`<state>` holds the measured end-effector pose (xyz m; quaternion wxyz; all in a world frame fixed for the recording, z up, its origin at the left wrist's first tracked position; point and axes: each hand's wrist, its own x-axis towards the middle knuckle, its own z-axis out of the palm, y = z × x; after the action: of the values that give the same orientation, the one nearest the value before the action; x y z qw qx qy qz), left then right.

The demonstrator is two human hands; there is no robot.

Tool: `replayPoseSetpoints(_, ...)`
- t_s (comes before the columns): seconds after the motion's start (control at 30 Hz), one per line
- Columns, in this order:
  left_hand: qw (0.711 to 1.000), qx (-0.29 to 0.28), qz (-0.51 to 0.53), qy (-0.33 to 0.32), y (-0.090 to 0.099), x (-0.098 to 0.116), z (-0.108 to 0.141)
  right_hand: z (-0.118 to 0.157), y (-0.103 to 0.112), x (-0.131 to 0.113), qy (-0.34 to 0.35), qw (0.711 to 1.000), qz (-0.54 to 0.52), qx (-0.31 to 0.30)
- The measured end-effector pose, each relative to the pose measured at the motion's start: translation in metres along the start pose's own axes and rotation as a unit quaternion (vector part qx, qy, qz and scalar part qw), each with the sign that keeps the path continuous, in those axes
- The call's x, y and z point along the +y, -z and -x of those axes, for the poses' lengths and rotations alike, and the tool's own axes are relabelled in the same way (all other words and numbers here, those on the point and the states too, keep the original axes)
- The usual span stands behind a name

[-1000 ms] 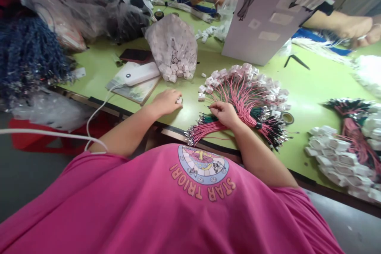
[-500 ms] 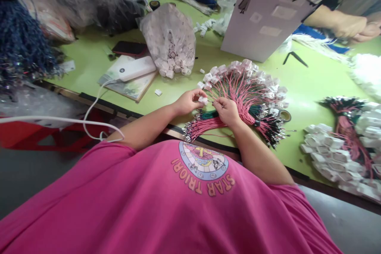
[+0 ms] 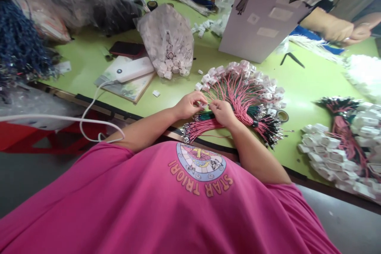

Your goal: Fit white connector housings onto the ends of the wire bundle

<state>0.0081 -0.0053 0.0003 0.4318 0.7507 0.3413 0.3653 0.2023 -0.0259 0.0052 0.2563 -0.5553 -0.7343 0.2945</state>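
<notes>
Fingers pinched: my left hand [image 3: 189,105] on 1 white plastic block [image 3: 203,105], right hand [image 3: 222,112], hold unclear; likely joining, next needing alignment.

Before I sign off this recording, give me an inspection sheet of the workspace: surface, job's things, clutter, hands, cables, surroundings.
Surface: green table, dark strip along its near edge.
Job's things: pink wires bunched and fanned, white connectors around the fan; a bag with white pieces inside; a second bundle farther right.
Clutter: phone; white device on a booklet; tape.
Hands: left hand pinches a mostly hidden white part; right hand closed close by, its hold unclear.
Cables: white cable from the white device over the near edge.
Surroundings: divider; co-workers' hands.
</notes>
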Motion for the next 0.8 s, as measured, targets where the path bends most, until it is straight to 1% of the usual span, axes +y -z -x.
replayPoseSetpoints(0.1, 1.0, -0.009, 0.01, -0.009, -0.0022, -0.0032, -0.0011, -0.0006, -0.0014, 0.0028, 0.007, 1.0, -0.023, -0.009)
replayPoseSetpoints(0.2, 0.999, -0.023, 0.023, -0.01, -0.0041, -0.0069, -0.0019, 0.0005, -0.0013, 0.001, 0.009, 1.0, -0.025, -0.015)
replayPoseSetpoints(0.27, 1.0, -0.015, 0.027, -0.001, -0.0047, -0.0085, -0.0024, 0.0019, -0.0008, -0.002, 0.006, 0.999, -0.037, -0.001)
replayPoseSetpoints(0.37, 0.999, 0.014, 0.038, 0.027, -0.005, -0.0092, -0.0035, 0.0039, -0.0006, -0.0055, -0.001, 0.997, -0.07, 0.031)
replayPoseSetpoints(0.47, 0.998, 0.015, 0.043, 0.047, -0.0057, -0.0082, -0.0048, 0.0049, -0.0017, -0.0056, 0.011, 0.998, -0.046, 0.045)
replayPoseSetpoints(0.57, 0.998, -0.001, 0.046, 0.042, -0.0066, -0.0064, -0.0055, 0.0053, -0.0029, -0.0039, 0.034, 0.999, 0.002, 0.035)
replayPoseSetpoints(0.63, 0.997, -0.007, 0.059, 0.047, -0.0065, -0.0055, -0.0054, 0.0054, -0.0027, -0.0027, 0.041, 0.999, 0.006, 0.031)
replayPoseSetpoints(0.67, 0.996, -0.006, 0.074, 0.058, -0.006, -0.0052, -0.0052, 0.0055, -0.0021, -0.0021, 0.04, 0.999, -0.002, 0.035)
replayPoseSetpoints(0.73, 0.986, 0.005, 0.126, 0.104, -0.0042, -0.0045, -0.0047, 0.0056, -0.0002, -0.0007, 0.036, 0.997, -0.042, 0.052)
replayPoseSetpoints(0.8, 0.968, 0.029, 0.192, 0.162, -0.0017, -0.0038, -0.0043, 0.0056, 0.0025, 0.0009, 0.053, 0.989, -0.117, 0.073)
